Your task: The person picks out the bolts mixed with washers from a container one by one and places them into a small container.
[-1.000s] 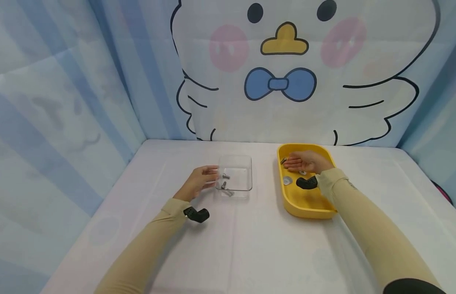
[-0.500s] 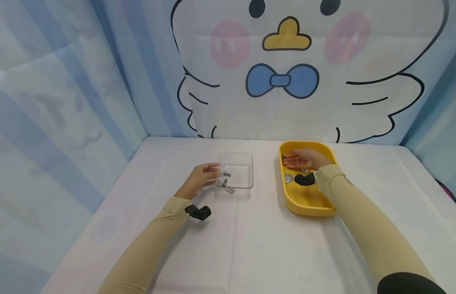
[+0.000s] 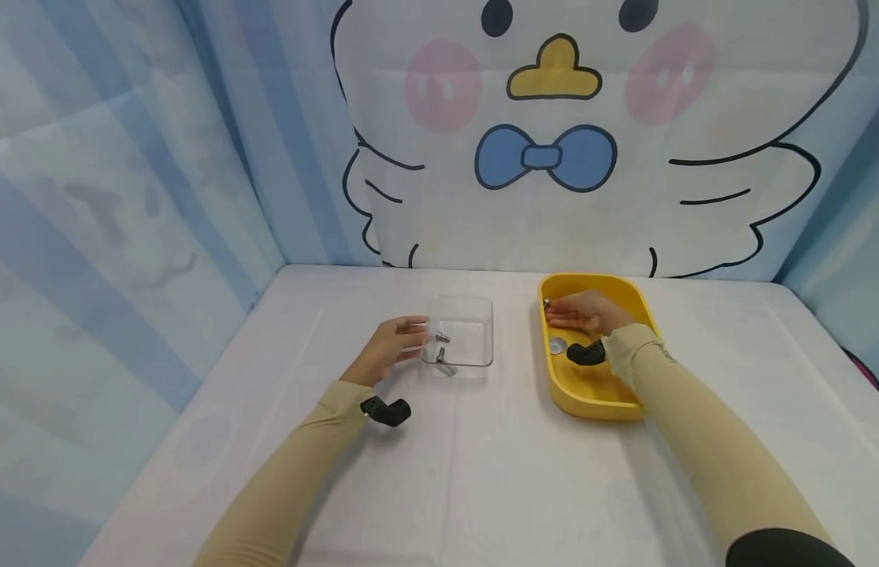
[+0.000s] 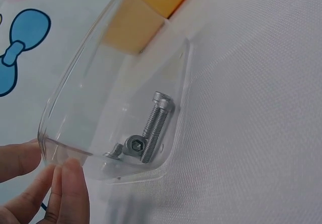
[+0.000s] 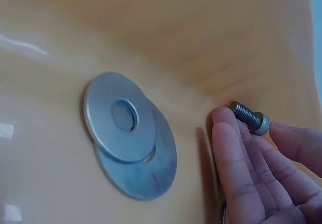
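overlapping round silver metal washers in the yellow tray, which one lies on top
In the right wrist view, the upper-left washer lies on top: its whole round outline shows, while the lower-right washer is partly covered by it.

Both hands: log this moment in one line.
left hand: touching clear box; right hand: pinching bolt inside yellow tray; washers: overlapping, in tray; bolts: in box

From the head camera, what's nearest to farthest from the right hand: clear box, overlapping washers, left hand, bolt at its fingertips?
1. Bolt, touching the right hand
2. Overlapping washers, in the yellow tray
3. Clear box, left of the tray
4. Left hand, beside the box
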Available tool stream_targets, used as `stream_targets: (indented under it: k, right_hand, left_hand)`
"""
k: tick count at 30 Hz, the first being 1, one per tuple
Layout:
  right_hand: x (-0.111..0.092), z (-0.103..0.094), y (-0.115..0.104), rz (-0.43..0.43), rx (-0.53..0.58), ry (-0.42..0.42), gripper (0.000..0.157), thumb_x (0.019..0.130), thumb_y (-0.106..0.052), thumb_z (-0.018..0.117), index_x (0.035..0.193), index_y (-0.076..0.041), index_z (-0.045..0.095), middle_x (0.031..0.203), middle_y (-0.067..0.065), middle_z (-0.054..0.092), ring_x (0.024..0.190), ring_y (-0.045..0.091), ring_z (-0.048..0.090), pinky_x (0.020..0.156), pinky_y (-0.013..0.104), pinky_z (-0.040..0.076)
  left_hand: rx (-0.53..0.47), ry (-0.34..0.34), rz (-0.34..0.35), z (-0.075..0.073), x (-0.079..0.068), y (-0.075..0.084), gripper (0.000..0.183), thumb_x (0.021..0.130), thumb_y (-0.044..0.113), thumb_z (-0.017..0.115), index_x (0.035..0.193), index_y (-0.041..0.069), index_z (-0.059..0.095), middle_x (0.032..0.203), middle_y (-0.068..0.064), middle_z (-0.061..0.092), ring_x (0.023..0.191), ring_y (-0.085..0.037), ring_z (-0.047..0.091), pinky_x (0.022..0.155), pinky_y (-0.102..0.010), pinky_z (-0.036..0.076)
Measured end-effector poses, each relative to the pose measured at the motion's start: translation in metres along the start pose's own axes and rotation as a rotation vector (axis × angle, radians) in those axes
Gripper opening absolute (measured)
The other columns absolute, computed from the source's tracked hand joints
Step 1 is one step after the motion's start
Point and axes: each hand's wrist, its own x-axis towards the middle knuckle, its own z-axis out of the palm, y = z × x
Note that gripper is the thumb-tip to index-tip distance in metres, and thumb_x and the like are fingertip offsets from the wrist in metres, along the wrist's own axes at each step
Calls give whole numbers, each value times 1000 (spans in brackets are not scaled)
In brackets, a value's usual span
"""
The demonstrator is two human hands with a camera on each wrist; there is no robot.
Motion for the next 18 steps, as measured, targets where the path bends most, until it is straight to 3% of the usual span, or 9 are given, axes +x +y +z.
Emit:
stream_targets:
  k: [6, 11, 14, 18]
  right_hand:
    - [1, 0, 3, -37, -8, -18, 11, 97, -7, 48, 102, -2, 57, 78, 1, 69, 76, 11, 69, 85, 22, 55]
    - [0, 2, 2, -67, 13, -36, 19, 97, -6, 48, 86, -8, 63, 76, -1, 70, 75, 11, 69, 83, 23, 56]
    - [0, 3, 2, -84, -10, -29, 15, 97, -6, 47, 101, -4, 61, 75, -3, 70, 73, 9, 68, 82, 22, 57]
    - [0, 5, 3, -98, -40, 0, 42, 97, -8, 49, 136, 5, 40, 74, -5, 69, 72, 8, 68, 82, 21, 56]
  left_hand:
    - [5, 6, 2, 0, 1, -1, 44, 93, 6, 56, 136, 8, 48, 134, -15, 50, 121, -28, 52, 101, -37, 49]
    - [6, 5, 6, 0, 1, -2, 44, 93, 6, 56, 137, 8, 48, 134, -15, 50, 120, -27, 52, 101, -37, 49]
    - [3, 6, 4, 0, 1, -2, 44, 93, 6, 56, 137, 7, 48, 134, -15, 50, 120, -26, 52, 101, -37, 49]
    - [-2, 4, 2, 0, 1, -2, 44, 94, 6, 55, 137, 7, 47, 134, -16, 50, 120, -26, 52, 101, -37, 48]
